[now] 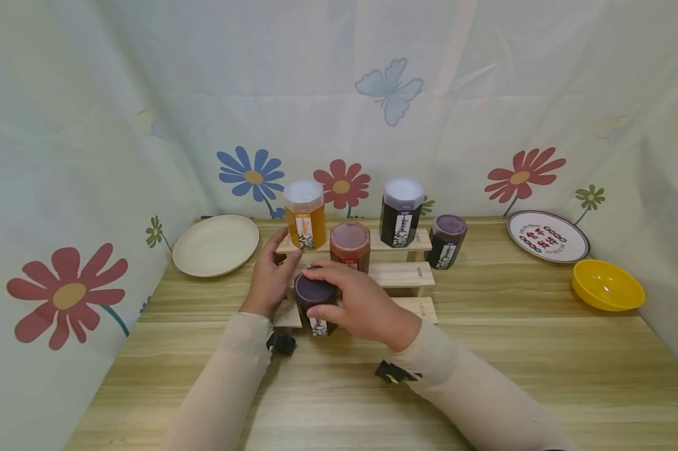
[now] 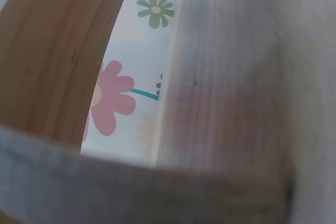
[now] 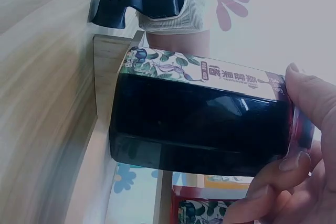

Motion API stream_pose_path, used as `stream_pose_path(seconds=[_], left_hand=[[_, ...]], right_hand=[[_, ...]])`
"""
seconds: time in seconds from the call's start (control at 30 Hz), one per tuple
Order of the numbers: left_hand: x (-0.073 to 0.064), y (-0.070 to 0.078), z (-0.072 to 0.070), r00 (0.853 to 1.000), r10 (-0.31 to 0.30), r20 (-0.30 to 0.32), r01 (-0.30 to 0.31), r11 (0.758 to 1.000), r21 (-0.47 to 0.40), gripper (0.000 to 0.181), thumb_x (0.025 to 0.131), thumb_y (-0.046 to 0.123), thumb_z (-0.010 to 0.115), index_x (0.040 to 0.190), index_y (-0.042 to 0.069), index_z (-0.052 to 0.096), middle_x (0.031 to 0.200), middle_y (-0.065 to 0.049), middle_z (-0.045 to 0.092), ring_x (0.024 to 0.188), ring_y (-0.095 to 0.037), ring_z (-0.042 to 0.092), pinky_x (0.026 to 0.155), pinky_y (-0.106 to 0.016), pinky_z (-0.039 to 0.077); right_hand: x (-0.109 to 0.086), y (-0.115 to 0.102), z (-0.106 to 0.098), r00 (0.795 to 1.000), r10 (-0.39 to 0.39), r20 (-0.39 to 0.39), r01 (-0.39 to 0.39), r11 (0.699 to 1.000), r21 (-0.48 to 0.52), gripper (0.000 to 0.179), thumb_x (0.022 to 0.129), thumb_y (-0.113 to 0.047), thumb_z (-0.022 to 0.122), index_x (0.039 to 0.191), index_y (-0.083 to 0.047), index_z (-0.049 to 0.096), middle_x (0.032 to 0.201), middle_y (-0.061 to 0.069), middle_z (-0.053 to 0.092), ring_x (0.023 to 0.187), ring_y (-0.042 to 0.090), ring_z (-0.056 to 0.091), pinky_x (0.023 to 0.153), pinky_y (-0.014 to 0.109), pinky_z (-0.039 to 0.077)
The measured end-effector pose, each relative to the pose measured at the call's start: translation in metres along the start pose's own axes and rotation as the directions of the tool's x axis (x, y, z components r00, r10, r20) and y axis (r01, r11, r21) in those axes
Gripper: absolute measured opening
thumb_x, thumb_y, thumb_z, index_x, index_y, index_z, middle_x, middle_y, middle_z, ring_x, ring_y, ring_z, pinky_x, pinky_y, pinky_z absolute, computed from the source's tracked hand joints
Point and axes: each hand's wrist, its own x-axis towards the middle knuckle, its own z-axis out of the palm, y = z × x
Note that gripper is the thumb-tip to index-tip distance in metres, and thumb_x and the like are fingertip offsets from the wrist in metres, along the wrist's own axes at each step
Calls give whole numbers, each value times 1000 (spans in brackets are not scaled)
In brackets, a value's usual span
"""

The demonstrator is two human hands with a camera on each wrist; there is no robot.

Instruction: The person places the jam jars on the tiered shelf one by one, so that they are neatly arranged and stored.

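Observation:
My right hand (image 1: 367,307) grips a dark purple jar (image 3: 199,119) around its lid, with thumb and fingers on opposite sides. The jar is at the lowest step of a three-step wooden rack (image 1: 403,274); whether its base touches the wood I cannot tell. At the rack's left end, my left hand (image 1: 268,279) holds the top step, thumb in front and fingers beside the amber jar (image 1: 305,216). Only pale boards (image 2: 226,93) fill much of the left wrist view. A red jar (image 1: 350,244) stands on the middle step, a dark jar (image 1: 400,213) on the top one.
Right of the rack, another dark jar (image 1: 447,241) stands on the table. A cream plate (image 1: 217,244) lies at the back left. A printed white plate (image 1: 548,237) and a yellow bowl (image 1: 608,286) sit at the right. Flowered cloth (image 1: 316,113) hangs behind.

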Motion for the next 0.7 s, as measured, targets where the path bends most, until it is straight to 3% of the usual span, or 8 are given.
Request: stream_pose_path(seconds=[0.1, 0.33, 0.5, 0.7], left_hand=[[-4, 10, -1, 1000, -26, 8, 26, 1000, 1, 65, 109, 23, 60, 167, 20, 32, 158, -20, 48, 132, -37, 54, 98, -46, 50], [14, -24, -1, 1000, 18, -5, -18, 1000, -11, 67, 108, 30, 63, 167, 30, 32, 155, -18, 51, 130, -36, 56, 93, -42, 53], [13, -27, -2, 999, 49, -13, -49, 999, -3, 65, 107, 33, 64, 166, 32, 36, 150, -17, 55, 126, -34, 60, 87, -34, 56], [13, -27, -2, 998, 65, -21, -65, 998, 4, 64, 106, 32, 65, 165, 30, 38, 149, -17, 57, 124, -35, 62, 87, -38, 57]], right_hand=[[3, -1, 2, 1000, -4, 0, 4, 1000, 23, 63, 93, -28, 82, 151, -16, 59, 159, 7, 52, 138, 24, 57, 112, 44, 49], [9, 0, 6, 1000, 6, 4, -6, 999, 49, 64, 95, -27, 81, 153, -16, 57, 164, 6, 46, 144, 25, 52, 114, 43, 47], [13, 1, 10, 1000, 28, 7, -28, 998, 57, 64, 96, -29, 80, 154, -19, 56, 165, 6, 44, 149, 26, 47, 116, 44, 44], [16, 2, 13, 999, 44, -2, -44, 997, 59, 64, 96, -31, 80, 155, -21, 56, 166, 4, 44, 151, 25, 44, 118, 45, 43]])
